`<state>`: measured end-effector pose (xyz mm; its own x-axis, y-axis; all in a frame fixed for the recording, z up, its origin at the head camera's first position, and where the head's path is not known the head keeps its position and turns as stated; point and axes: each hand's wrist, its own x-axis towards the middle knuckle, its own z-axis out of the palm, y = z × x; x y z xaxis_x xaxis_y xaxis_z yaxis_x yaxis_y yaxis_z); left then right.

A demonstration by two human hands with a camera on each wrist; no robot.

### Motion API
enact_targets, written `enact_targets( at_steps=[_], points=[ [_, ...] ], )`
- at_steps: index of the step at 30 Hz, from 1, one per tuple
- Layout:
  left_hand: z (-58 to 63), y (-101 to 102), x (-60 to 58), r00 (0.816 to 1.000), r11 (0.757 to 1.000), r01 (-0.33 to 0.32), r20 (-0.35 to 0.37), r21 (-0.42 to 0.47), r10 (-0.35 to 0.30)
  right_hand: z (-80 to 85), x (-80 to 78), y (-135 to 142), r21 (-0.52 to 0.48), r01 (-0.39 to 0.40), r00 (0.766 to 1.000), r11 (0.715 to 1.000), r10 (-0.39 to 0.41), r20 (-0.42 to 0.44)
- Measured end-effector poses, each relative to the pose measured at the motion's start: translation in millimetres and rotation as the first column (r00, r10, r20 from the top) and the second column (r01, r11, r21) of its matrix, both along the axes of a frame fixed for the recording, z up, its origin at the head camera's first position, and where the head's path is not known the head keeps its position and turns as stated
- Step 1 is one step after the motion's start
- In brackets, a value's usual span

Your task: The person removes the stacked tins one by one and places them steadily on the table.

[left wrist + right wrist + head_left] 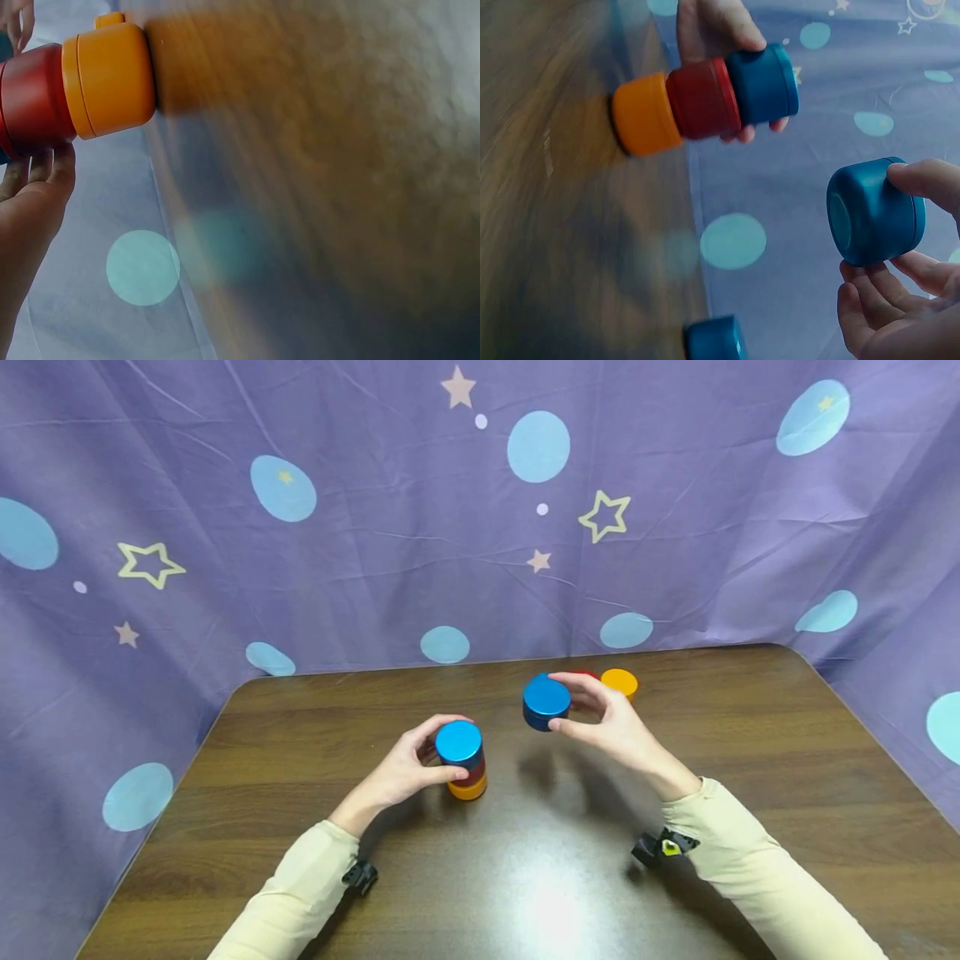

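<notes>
Three round lidded tins stand stacked upright on the table: an orange tin (468, 788) at the bottom, a red tin (703, 98) in the middle and a blue tin (459, 742) on top. My left hand (405, 765) grips this stack near its upper part, thumb on the near side and fingers behind. Its fingertips (63, 165) show against the red tin in the left wrist view. To the right, my right hand (617, 727) holds another blue tin (874, 212) above the table, pinched by its sides between thumb and fingers.
Behind my right hand stand a second orange tin (619, 682) and a red tin (587, 675), mostly hidden. A further blue tin (716, 339) shows at the bottom of the right wrist view. A patterned purple curtain (360, 568) hangs behind the brown wooden table (300, 727).
</notes>
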<state>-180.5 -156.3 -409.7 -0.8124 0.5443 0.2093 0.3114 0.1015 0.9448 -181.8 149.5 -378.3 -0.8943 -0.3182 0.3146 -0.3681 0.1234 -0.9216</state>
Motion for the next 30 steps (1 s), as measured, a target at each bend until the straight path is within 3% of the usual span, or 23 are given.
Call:
enact_targets(
  at_steps=[17, 22, 30],
  points=[
    [-2.3, -1.4, 2.2, 0.999, 0.999, -0.031, -0.016, -0.030, 0.030, -22.2, 3.2, 50.1, 0.064, 0.111, 0.989, 0.992, -0.116, 0.087],
    [-1.0, -0.9, 1.8, 0.999, 0.999, -0.033, -0.022, -0.039, 0.032, -32.9, 4.2, 67.1, 0.039, 0.149, 0.985, 0.988, -0.151, 0.081],
    [-0.2, -1.7, 1.6, 0.999, 0.998, -0.030, -0.015, -0.049, 0.029, -38.4, 3.1, 86.3, 0.080, 0.213, 0.971, 0.974, -0.220, 0.095]
  ],
)
